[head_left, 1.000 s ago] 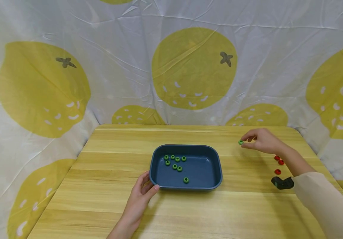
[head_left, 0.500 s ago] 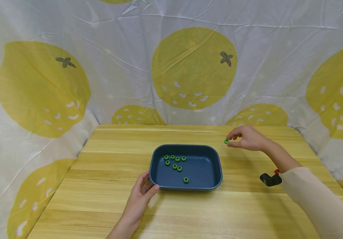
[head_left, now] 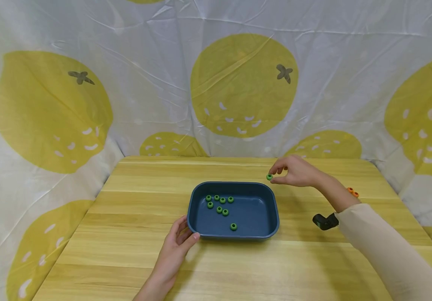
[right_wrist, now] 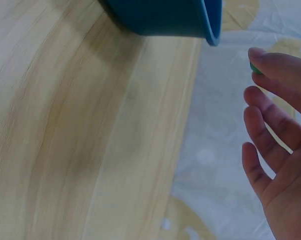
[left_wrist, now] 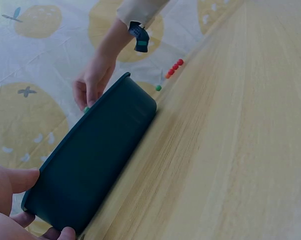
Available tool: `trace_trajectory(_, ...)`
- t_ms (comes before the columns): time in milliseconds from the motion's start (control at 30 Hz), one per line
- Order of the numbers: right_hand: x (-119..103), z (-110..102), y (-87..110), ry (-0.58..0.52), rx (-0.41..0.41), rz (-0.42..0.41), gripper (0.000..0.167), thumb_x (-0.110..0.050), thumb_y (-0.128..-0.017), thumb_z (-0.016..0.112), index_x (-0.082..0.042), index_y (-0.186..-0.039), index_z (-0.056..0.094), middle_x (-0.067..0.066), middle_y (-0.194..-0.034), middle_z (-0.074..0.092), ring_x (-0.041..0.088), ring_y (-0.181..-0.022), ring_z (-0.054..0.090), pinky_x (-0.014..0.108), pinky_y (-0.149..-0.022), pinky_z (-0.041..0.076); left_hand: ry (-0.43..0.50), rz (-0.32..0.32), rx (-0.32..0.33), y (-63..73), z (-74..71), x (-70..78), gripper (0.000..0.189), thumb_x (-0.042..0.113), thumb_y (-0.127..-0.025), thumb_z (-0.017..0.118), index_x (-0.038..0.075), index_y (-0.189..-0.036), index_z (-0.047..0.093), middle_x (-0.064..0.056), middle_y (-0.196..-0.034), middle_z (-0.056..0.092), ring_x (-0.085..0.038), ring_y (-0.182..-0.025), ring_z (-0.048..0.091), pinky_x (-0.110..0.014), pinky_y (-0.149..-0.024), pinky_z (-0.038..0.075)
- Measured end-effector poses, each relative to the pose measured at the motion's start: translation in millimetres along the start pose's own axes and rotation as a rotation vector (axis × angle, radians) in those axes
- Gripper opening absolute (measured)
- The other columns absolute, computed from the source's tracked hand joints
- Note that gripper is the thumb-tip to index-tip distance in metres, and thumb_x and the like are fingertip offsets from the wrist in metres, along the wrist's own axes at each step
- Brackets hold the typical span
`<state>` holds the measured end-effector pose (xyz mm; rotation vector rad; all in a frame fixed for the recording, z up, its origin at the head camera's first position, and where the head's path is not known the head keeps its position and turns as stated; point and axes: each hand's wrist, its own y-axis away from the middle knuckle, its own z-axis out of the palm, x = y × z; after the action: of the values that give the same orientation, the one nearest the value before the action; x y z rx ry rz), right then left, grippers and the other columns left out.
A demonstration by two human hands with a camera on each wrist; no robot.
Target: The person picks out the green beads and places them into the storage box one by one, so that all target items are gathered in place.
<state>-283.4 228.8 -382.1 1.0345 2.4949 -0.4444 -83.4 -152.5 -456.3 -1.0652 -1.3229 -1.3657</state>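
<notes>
My right hand [head_left: 296, 171] pinches a green bead [head_left: 269, 177] between thumb and fingertips, raised just beyond the back right corner of a dark blue tray [head_left: 253, 217]. In the right wrist view only a sliver of that bead [right_wrist: 255, 69] shows; the other fingers are loosely bent and hold nothing. My left hand [head_left: 174, 248] grips the tray's front left corner, thumb at the rim and fingers along the side. Several green beads [head_left: 219, 210] with dark holes lie in the tray, mostly in its left half.
Orange-red beads [head_left: 352, 192] lie on the wooden table [head_left: 125, 234] beyond my right forearm. The left wrist view shows a row of red beads [left_wrist: 175, 67] and a loose green bead [left_wrist: 158, 88]. A lemon-print cloth [head_left: 155, 83] hangs behind. A black device [head_left: 325, 222] sits at my right cuff.
My right hand has moved left with the green bead, from the table's right side to near the tray's back right corner. The left hand and tray have stayed in place.
</notes>
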Motion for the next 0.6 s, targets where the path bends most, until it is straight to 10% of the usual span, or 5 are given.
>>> trace_trajectory(600, -36.8, 15.0, -48.0, 0.011, -0.079, -0.173, 0.017, -0.023, -0.091, 0.081, -0.014, -0.105, 0.081, -0.002, -0.103, 0.073, 0.028, -0.092, 0.068, 0.044, -0.079, 0.056, 0.010, 0.002, -0.005, 0.3, 0.4, 2.0, 0.061, 0.009, -0.101, 0.069, 0.008, -0.154, 0.041, -0.017, -0.153, 0.043, -0.037, -0.141, 0.043, -0.043, -0.108, 0.044)
